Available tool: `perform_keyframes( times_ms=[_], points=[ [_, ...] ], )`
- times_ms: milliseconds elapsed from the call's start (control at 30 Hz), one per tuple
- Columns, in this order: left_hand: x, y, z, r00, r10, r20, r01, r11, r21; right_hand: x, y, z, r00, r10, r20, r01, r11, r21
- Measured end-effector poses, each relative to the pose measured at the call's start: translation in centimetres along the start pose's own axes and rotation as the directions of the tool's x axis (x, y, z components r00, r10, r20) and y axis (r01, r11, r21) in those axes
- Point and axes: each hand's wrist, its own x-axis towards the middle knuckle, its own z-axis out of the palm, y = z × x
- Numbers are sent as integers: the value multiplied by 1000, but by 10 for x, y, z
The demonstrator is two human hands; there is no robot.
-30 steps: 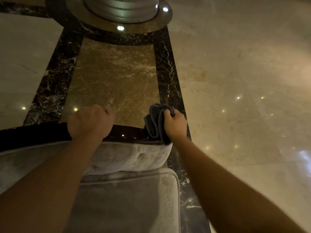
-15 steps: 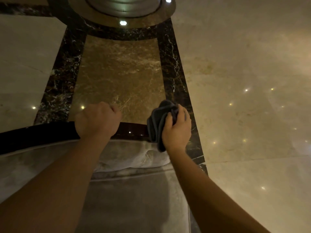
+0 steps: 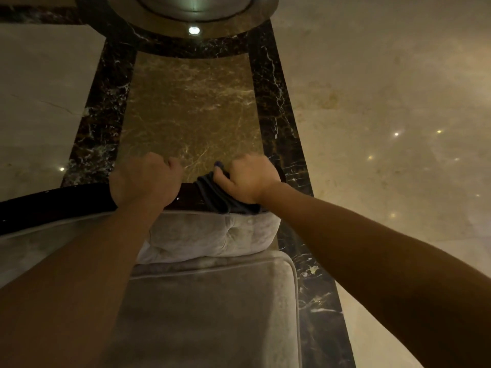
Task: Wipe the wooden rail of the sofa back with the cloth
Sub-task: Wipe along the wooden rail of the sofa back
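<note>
cloth (image 3: 223, 193) under R grip (image 3: 248, 179), on rail (image 3: 53, 205)

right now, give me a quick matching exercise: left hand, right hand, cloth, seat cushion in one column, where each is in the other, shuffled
Things:
1. left hand
2. right hand
3. cloth
4. seat cushion

Places:
A. draped over the rail's right end
B. below the rail, nearest the camera
C. bare grip on the wooden rail
D. pressing the cloth onto the rail

Pairs: 1-C, 2-D, 3-A, 4-B
</note>
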Motion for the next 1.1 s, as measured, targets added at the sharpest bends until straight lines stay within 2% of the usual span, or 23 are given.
perform_keyframes(
  times_ms=[67,167,300,400,500,600,700,767,833,900,933,967,1000,1067,1100],
  points=[
    [0,-1,1,1000,10,-12,-10,1000,0,11,3,1,982,162,-98,-158,986,43],
    [0,-1,2,1000,11,-16,-11,1000,6,21,7,0,895,407,-181,-400,913,78],
    [-2,0,1,1000,2,-19,-2,1000,3,16,11,1,860,490,-142,-482,872,91],
    [-3,0,-1,1000,19,-19,-18,999,31,-4,7,5,821,536,-196,-543,840,19],
    [-4,-1,0,999,46,-1,-46,997,55,-32,2,8,818,561,-126,-574,812,-106],
    [-2,1,-2,997,50,57,-57,990,130,-53,0,0,838,540,-76,-545,828,-131],
    [-7,10,-15,987,-38,153,-11,951,308,-73,2,-13,822,568,35,-558,817,-141],
    [-22,26,-26,983,-4,183,-81,889,451,-85,5,-22,783,610,121,-608,792,-57],
    [-55,52,-34,960,160,232,-238,900,365,-100,4,-33,734,630,253,-648,761,-15],
    [-99,76,-38,942,229,247,-265,957,122,-115,-3,-44,706,596,381,-619,781,-75],
    [-123,86,-41,951,176,254,-174,984,-29,-125,-8,-51,696,570,436,-596,798,-92],
    [-143,92,-43,943,78,322,-13,980,-197,-135,-15,-57,701,535,472,-572,817,-76],
    [-163,95,-48,910,-12,414,182,910,-372,-146,-22,-63,714,490,500,-555,832,-23],
    [-200,92,-56,805,-93,585,496,645,-581,-172,-39,-78,770,366,522,-507,849,152],
    [-222,85,-61,745,-128,655,623,484,-615,-188,-49,-87,799,291,527,-475,842,256]
  ],
)
